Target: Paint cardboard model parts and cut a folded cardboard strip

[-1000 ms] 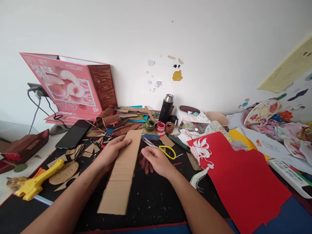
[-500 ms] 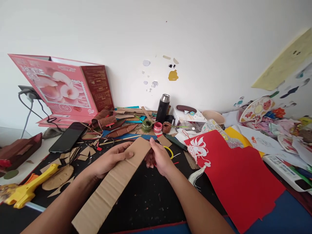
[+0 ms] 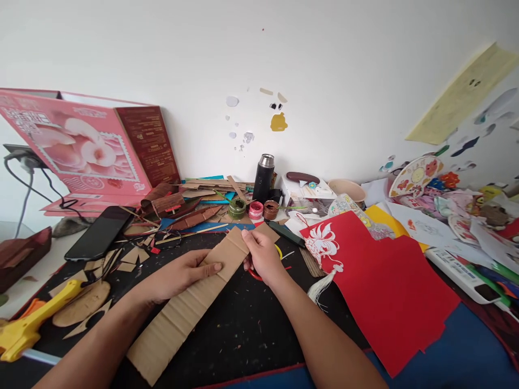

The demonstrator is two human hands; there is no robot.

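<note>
A long strip of brown corrugated cardboard (image 3: 190,308) slants across the middle of the view, its near end low at the left. My left hand (image 3: 192,274) is closed on it partway along, thumb on top and fingers underneath. At the far end my right hand (image 3: 261,254) pinches the strip's right edge between thumb and fingers. Just behind the right hand lie a small cardboard piece (image 3: 267,232) and a yellow ring-shaped thing (image 3: 279,252), partly hidden. Some red shows below the right fingers, too covered to name.
A yellow glue gun (image 3: 44,324) and a black phone (image 3: 99,232) lie at the left. Open paint jars (image 3: 237,208) and a black flask (image 3: 264,178) stand at the back. Red paper (image 3: 397,292) covers the right side; a pink box (image 3: 93,146) stands back left.
The view has turned slightly to the right. My right fingers have curled in closer around the strip's far edge, while the left hand keeps its hold.
</note>
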